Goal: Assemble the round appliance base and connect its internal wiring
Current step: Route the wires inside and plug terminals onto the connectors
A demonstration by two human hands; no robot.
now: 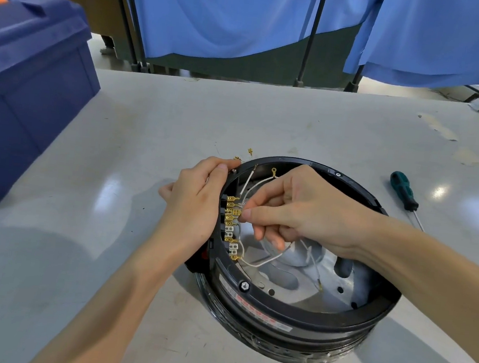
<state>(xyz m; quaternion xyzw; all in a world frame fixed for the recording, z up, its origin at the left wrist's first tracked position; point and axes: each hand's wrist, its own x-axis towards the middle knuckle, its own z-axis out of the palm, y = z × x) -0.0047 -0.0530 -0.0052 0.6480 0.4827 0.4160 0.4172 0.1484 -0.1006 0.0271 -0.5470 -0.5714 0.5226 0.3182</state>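
Head view of the workbench. The round appliance base point(278, 307), a black ring with an open top, sits on the grey table point(103, 226) right of centre and near the person. A hex nut point(244, 285) is set in its near rim, and a red-printed label point(251, 309) runs along its outer wall.

The left hand point(197, 203) holds the base from outside at its left wall, fingers curled up at the rim and thumb spread away toward the table. The right hand point(297, 208) reaches in over the far rim. Its thumb and forefinger are closed in a pinch on the end of one of the white wires point(262, 262), right against the row of brass terminals point(231, 225) on the inner left wall (the exact terminal is too small to tell). Its other fingers are curled loosely beneath.

The remaining wires loop across the pale metal floor of the base. One ends in a ring lug point(274, 170) near the far rim.

Loose brass connectors point(249, 152) lie on the table just beyond the base. A green-handled screwdriver point(404, 194) lies to the right, apart from the base, and a blue crate point(26, 85) stands at far left. Blue curtains point(250, 14) hang behind the table.
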